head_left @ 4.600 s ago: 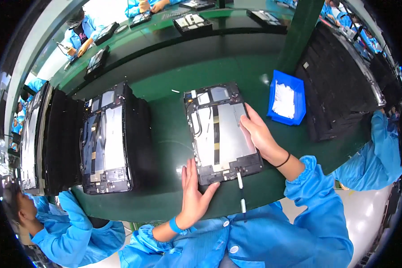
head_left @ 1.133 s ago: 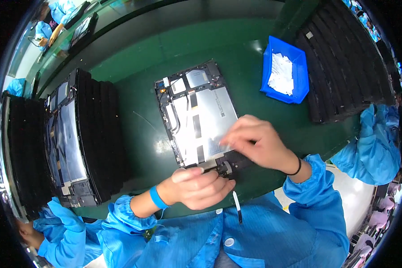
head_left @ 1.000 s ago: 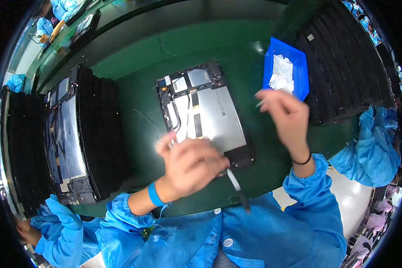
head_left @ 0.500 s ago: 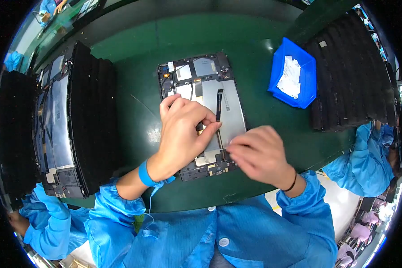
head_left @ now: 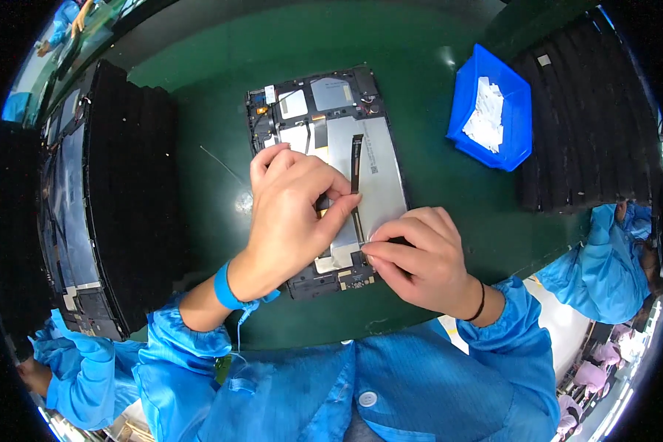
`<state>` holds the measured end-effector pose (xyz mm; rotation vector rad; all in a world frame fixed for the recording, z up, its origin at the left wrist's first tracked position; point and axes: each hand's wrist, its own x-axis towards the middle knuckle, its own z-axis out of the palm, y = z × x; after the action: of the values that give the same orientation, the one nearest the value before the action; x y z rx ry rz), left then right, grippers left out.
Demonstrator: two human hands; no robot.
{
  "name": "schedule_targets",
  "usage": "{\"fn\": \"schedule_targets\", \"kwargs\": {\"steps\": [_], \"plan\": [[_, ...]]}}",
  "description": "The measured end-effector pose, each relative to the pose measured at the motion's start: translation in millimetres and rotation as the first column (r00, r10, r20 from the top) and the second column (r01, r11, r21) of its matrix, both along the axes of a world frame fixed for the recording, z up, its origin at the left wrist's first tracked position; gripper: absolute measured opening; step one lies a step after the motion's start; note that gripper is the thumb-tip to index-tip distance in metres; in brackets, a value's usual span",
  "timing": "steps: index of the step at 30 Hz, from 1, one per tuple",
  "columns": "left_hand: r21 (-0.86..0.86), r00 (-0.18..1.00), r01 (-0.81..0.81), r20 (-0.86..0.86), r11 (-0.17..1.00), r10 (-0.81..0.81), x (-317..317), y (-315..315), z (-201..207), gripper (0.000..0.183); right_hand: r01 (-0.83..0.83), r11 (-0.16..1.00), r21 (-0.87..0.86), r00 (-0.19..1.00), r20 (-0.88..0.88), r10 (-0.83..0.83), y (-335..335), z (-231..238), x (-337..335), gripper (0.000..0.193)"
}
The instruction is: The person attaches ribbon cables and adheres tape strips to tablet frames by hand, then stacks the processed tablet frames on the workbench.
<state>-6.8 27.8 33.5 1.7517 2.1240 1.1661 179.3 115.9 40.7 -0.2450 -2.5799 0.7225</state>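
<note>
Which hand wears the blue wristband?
The left hand, holding the dark strip. Its wrist has the blue wristband; the right hand has a thin black band instead.

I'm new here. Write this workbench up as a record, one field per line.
Left hand: pinches a black strip over the opened device
Right hand: fingertips by the strip's lower end; grip unclear
Device: on the green table, inner parts exposed
Blue bin: right of the device, holding white slips
Left stack: black, showing another opened device
Right stack: black, beside the bin
</note>
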Motion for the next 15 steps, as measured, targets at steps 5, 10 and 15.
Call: {"fn": "schedule_targets", "kwargs": {"steps": [5, 10, 15], "plan": [[-0.045, 1.0, 0.02, 0.014, 0.999, -0.02, 0.9, 2.3, 2.7, 0.015, 0.006, 1.0, -0.008, 1.0, -0.002, -0.006, 0.3, 0.2, 1.5, 0.015], [-0.047, 0.999, 0.035, 0.017, 0.998, -0.035, 0.9, 3.7, 2.9, 0.012, 0.03, 0.999, -0.035, 0.999, -0.011, -0.03, -0.9, -2.6, 1.7, 0.013], [-0.052, 0.999, 0.029, -0.037, 0.998, -0.031, 1.1, 3.3, 3.3, 0.021, 0.025, 0.999, -0.03, 1.0, -0.015, -0.025, -1.5, -2.4, 0.7, 0.012]]}}
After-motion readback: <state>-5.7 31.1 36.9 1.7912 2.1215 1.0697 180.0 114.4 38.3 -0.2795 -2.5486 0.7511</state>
